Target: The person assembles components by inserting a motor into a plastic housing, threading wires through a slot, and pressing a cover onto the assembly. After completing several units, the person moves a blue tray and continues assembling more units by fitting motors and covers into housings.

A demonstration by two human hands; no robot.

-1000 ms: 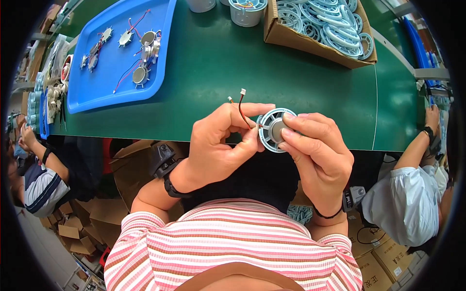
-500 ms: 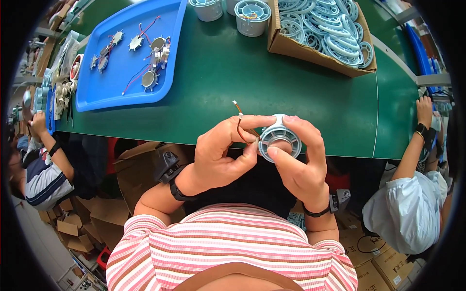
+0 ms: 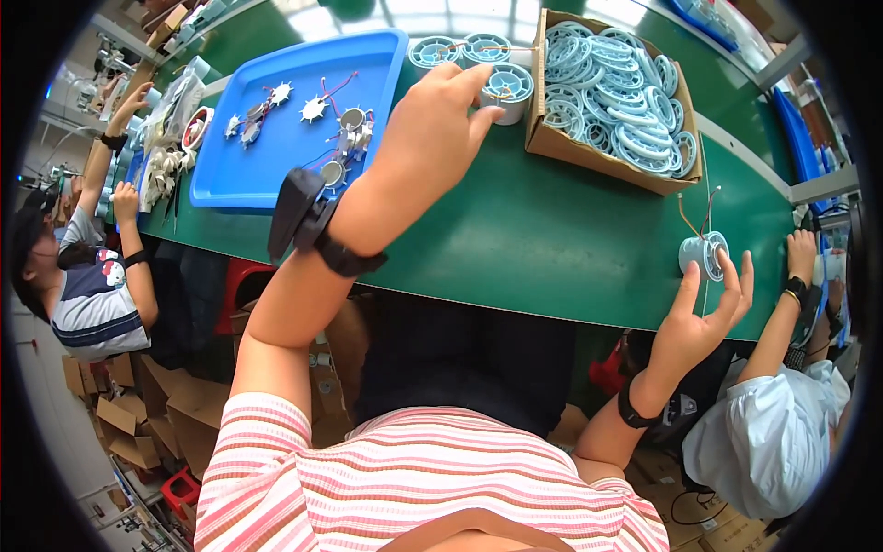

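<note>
My left hand (image 3: pixel 441 138) reaches over the table to a pale blue round spoked housing (image 3: pixel 506 85) with a short wire across its top. Its index finger and thumb are apart at the housing's left side; the other fingers are hidden. At the right, my right hand (image 3: pixel 704 317) has thumb and fingers around a small pale blue cylindrical housing (image 3: pixel 694 250). That one lies tilted on its side by the table's front edge, its thin red and brown wires pointing up. Two more spoked housings, a left one (image 3: pixel 432 52) and a right one (image 3: pixel 487 48), stand behind my left hand.
A blue tray (image 3: pixel 248 189) at the left holds several metal discs with wires. Right of the housings, a cardboard box (image 3: pixel 598 166) is full of pale blue rings. One person (image 3: pixel 101 304) works at the left, another (image 3: pixel 768 405) at the right. The green table (image 3: pixel 552 239) has a bent-looking front edge.
My hands have parted. The right one has carried the small wired housing rightward; the left has let go and stretched forward to the standing housings. The view has tilted up.
</note>
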